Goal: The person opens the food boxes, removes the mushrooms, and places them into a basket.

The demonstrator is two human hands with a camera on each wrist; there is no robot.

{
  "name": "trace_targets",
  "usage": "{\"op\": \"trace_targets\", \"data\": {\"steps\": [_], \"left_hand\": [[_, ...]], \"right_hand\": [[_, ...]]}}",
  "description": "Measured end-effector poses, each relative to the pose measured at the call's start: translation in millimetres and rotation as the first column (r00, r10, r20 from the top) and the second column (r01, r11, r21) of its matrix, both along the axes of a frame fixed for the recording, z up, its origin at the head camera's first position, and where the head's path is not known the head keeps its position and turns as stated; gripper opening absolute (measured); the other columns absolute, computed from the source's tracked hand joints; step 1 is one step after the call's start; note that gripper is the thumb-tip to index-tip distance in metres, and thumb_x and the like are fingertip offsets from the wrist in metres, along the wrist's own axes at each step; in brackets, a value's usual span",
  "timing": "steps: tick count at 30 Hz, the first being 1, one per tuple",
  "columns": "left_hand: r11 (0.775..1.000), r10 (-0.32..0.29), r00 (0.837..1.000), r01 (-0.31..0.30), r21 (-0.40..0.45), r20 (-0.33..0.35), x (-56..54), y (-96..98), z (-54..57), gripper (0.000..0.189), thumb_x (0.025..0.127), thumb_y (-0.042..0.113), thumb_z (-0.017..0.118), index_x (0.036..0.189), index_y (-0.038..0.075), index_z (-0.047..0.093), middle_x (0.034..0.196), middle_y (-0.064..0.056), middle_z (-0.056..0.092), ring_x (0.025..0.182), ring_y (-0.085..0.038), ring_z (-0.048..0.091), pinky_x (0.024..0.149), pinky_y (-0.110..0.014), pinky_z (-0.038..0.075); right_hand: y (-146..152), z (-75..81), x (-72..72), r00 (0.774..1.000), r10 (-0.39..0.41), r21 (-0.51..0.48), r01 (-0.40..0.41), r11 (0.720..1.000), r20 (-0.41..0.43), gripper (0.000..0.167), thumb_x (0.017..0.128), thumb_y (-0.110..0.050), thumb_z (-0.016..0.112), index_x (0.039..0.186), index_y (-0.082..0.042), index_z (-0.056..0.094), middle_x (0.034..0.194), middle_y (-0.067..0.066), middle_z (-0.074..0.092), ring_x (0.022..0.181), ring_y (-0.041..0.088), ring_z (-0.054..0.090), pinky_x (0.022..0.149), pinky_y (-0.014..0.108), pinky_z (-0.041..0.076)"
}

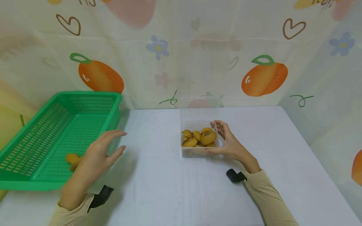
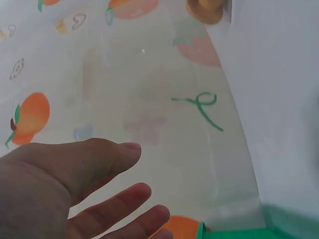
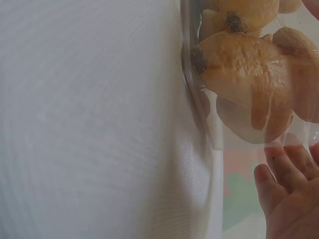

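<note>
Left hand (image 1: 97, 155) empty, thumb and fingers spread, by green basket (image 1: 28, 185) with yellow fruits (image 1: 72, 158) inside. Right hand (image 1: 233, 147) grips clear box (image 1: 192, 153) of more fruits (image 1: 208, 137), lid (image 1: 200, 113) up behind. Seems a steadying step; next likely calls for a left-hand pinch.

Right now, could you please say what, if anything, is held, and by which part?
The right hand grips the clear box by its right end; the left hand holds nothing.
</note>
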State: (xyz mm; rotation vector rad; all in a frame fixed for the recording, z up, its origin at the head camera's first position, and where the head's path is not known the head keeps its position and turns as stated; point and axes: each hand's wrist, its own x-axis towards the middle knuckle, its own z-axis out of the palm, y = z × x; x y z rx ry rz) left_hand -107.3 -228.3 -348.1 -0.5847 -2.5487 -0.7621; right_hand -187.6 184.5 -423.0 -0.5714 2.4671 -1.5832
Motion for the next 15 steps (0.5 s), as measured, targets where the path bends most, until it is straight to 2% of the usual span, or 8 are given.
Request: {"op": "trace_targets", "data": {"steps": [7, 11, 15], "left_hand": [[0.998, -0.056, 0.998, 0.056, 0.016, 0.019, -7.9, 25.6, -2.4, 0.043, 0.082, -0.004, 0.074, 0.122, 0.005, 0.063, 0.12, -0.008, 0.066, 0.114, -0.026, 0.061, 0.098, -0.001, 0.033], [0.996, -0.083, 0.996, 0.082, 0.022, 0.025, -12.1, 37.7, -4.1, 0.043, 0.082, -0.005, 0.075, 0.123, 0.004, 0.064, 0.12, -0.009, 0.067, 0.115, -0.027, 0.062, 0.097, -0.021, 0.046], [0.995, -0.103, 0.994, 0.103, 0.015, 0.032, -16.2, 47.5, -6.6, 0.043, 0.083, -0.003, 0.075, 0.123, 0.004, 0.063, 0.121, -0.009, 0.067, 0.115, -0.027, 0.063, 0.095, -0.04, 0.05]], "right_hand": [[0.9, 0.8, 0.8, 1.0, -0.005, 0.01, 0.005, 1.0, -0.002, 0.112, 0.07, -0.015, 0.09, 0.153, -0.008, 0.014, 0.161, 0.012, 0.029, 0.15, 0.038, 0.023, 0.121, 0.06, 0.019], [0.0, 1.4, 0.8, 1.0, -0.01, 0.006, 0.01, 1.0, 0.005, 0.112, 0.07, -0.015, 0.09, 0.153, -0.009, 0.015, 0.161, 0.01, 0.03, 0.15, 0.036, 0.023, 0.122, 0.059, 0.02], [-0.1, 1.3, 0.6, 1.0, -0.009, 0.004, 0.009, 1.0, 0.009, 0.112, 0.07, -0.015, 0.09, 0.153, -0.008, 0.015, 0.161, 0.01, 0.03, 0.15, 0.037, 0.022, 0.122, 0.059, 0.019]]}}
